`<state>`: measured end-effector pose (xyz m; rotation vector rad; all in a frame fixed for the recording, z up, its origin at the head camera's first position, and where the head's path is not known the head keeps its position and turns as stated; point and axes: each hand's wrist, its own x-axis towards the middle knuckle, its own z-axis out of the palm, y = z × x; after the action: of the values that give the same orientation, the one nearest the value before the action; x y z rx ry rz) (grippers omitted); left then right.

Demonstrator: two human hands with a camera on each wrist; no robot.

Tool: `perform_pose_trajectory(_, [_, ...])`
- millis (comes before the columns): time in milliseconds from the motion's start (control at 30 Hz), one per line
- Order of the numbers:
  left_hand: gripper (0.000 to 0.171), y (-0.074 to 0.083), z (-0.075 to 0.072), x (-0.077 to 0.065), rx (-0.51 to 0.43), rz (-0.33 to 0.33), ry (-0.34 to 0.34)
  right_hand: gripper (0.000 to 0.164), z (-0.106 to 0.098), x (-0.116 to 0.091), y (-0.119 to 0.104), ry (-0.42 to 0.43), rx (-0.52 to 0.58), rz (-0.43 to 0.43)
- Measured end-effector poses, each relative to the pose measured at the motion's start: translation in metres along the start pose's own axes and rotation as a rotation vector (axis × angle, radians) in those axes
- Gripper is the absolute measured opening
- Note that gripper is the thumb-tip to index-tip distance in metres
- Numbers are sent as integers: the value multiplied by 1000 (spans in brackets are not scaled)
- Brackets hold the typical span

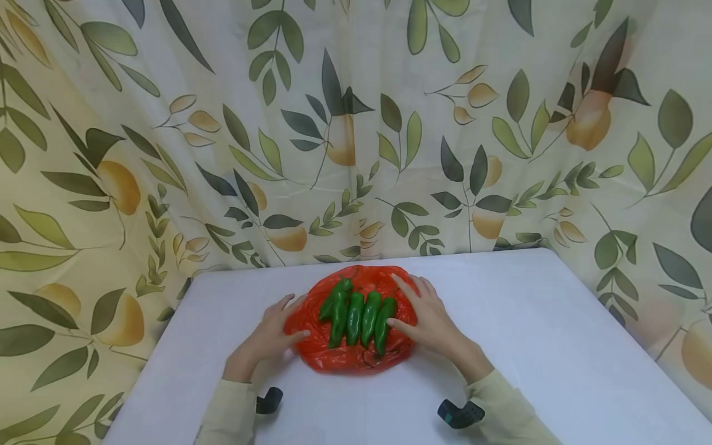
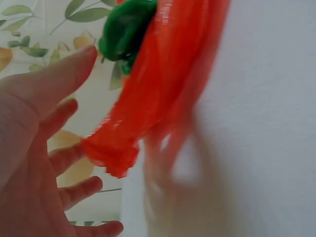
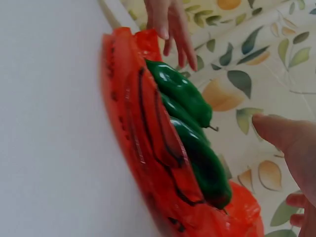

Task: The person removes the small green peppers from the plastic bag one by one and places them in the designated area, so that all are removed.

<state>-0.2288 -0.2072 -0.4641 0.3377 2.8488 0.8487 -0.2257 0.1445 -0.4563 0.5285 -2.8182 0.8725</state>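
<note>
Several glossy green peppers (image 1: 354, 318) lie side by side on a crumpled red plastic bag (image 1: 345, 362) in the middle of the table. At the bag's left edge, my left hand (image 1: 272, 334) has its fingers spread and grips nothing; its wrist view shows the fingers near a bunched corner of the bag (image 2: 116, 153). My right hand (image 1: 431, 321) reaches over the bag's right side, fingers apart, with its thumb close to the rightmost pepper. Black markings run along the bag's near side in the right wrist view, below the peppers (image 3: 182, 94).
The white table (image 1: 356, 408) extends around the bag on all sides. Behind and beside it hangs a leaf-and-fruit patterned curtain (image 1: 356, 136). Dark wrist-worn devices show by the left sleeve (image 1: 228, 411) and the right sleeve (image 1: 506, 405).
</note>
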Motion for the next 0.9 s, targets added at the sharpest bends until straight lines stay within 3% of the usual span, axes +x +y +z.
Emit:
perform_pose_trajectory(367, [74, 1, 18, 2, -1, -65, -83, 80, 19, -3, -3, -98, 22, 14])
perform_pose_trajectory(900, [74, 0, 19, 2, 63, -121, -75, 68, 31, -7, -2, -199, 23, 77])
